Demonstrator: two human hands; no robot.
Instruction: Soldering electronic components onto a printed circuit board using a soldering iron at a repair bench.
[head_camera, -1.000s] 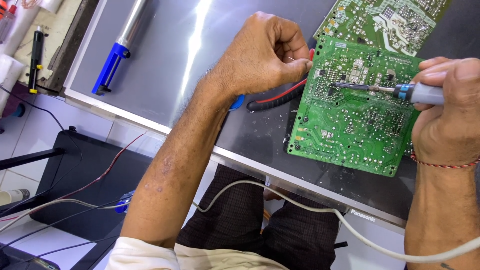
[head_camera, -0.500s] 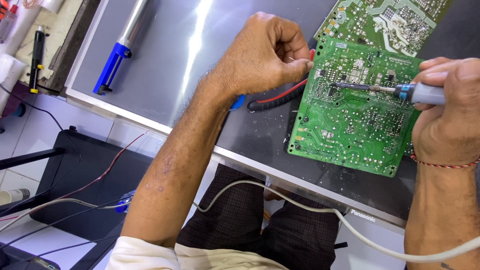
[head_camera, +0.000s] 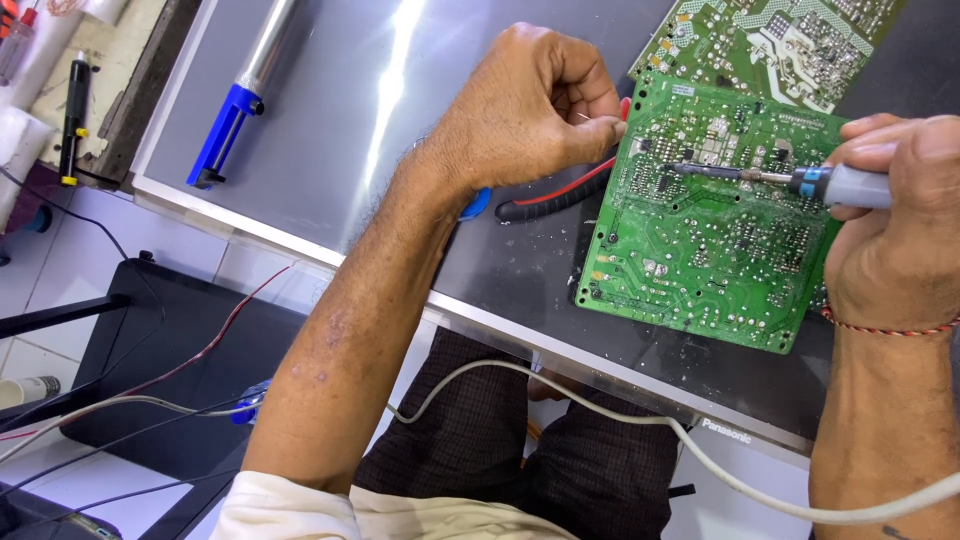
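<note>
1. Where the green circuit board (head_camera: 705, 240) lies flat on the dark tabletop (head_camera: 520, 270), the soldering iron (head_camera: 780, 180) reaches over it from the right, its long axis nearly level and its tip pointing left onto the board's upper middle.
2. The right hand (head_camera: 890, 225) is the nearer one to that spot; its grip is wrapped tight around the iron's grey handle.
3. The left hand (head_camera: 525, 110) sits just beside the board's upper left corner, fingers curled together, pinching a thin wire (head_camera: 583, 117) that points toward the board.
4. A blue-handled desoldering pump (head_camera: 240, 95) lies well apart, to the left on the grey panel (head_camera: 330, 130).
</note>
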